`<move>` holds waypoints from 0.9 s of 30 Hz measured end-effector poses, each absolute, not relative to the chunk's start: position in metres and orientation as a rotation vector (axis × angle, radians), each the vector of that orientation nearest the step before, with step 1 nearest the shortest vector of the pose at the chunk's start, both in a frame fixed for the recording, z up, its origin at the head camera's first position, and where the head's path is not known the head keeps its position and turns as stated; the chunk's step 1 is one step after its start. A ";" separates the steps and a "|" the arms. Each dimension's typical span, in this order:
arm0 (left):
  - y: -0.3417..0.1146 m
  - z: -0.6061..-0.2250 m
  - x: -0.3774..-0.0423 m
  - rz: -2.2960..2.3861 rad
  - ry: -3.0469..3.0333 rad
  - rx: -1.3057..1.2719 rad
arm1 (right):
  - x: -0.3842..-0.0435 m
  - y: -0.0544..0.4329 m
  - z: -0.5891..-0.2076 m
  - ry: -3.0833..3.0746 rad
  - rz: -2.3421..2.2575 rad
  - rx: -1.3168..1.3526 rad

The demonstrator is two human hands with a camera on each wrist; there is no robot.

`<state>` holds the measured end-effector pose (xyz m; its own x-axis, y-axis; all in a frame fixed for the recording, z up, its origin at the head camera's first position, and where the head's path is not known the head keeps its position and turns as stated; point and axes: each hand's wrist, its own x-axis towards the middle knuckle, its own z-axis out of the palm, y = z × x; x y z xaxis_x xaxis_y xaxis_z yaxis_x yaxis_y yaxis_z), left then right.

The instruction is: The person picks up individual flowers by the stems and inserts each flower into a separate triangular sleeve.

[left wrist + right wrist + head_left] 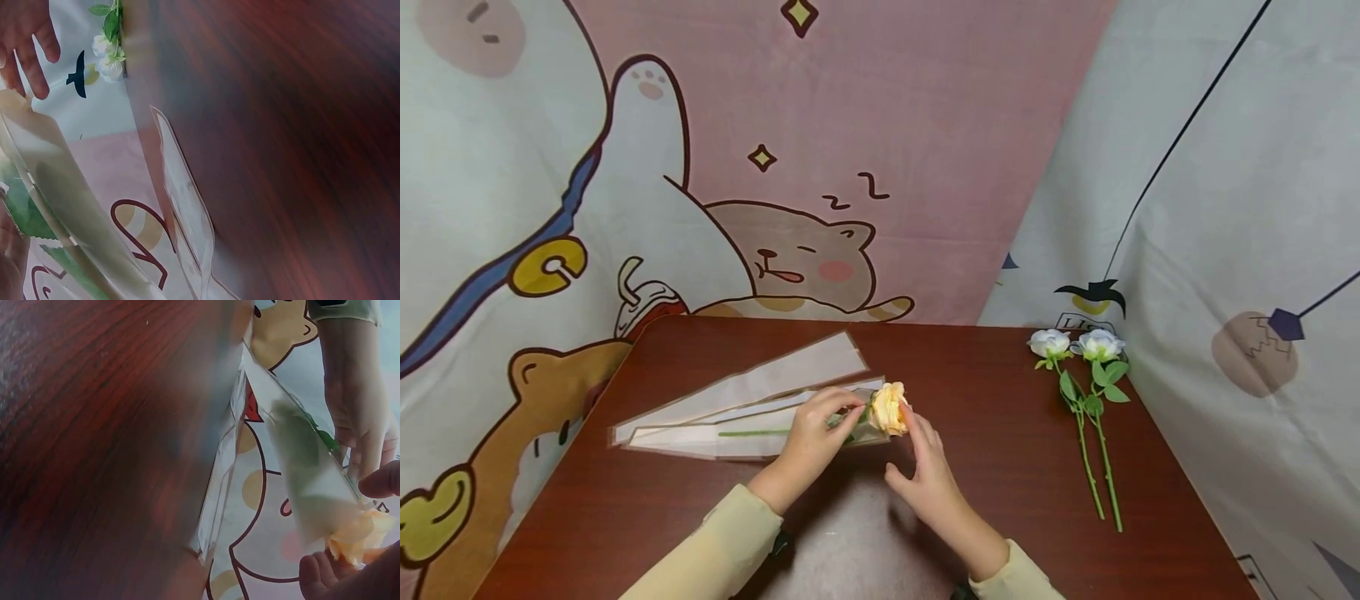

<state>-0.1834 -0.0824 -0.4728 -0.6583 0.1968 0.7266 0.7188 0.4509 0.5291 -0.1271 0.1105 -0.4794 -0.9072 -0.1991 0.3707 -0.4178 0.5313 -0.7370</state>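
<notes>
Head view is showing a yellow rose [889, 408] just below the centre of the frame, its green stem running leftward along a pale wrapper [748, 447]. The left hand [818, 429] is pinching the rose just under its bloom. The right hand [928, 471] is touching the petals from the right with extended fingers, its thumb standing apart. A second wrapper [775, 372] is lying behind, left of centre. Two white roses [1099, 344] are resting on the tabletop [992, 467] at right, and a cartoon-printed cloth [925, 125] is filling the upper frame.
</notes>
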 end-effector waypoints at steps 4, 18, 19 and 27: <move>-0.083 -0.472 -0.183 -1.165 -2.129 -0.745 | -0.127 0.112 -0.478 -2.498 1.301 0.514; -0.084 -0.469 -0.183 -1.205 -2.144 -0.732 | -0.121 0.121 -0.474 -2.432 1.383 0.549; -0.084 -0.469 -0.183 -1.205 -2.142 -0.737 | -0.122 0.121 -0.474 -2.422 1.389 0.554; -0.082 -0.472 -0.185 -1.185 -2.116 -0.795 | -0.127 0.117 -0.473 -2.411 1.385 0.579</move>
<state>-0.1852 -0.0816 -0.4721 -0.6538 0.2153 0.7254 0.7310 0.4274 0.5320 -0.1266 0.1174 -0.4732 -0.8736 -0.1937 0.4465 -0.4833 0.4540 -0.7486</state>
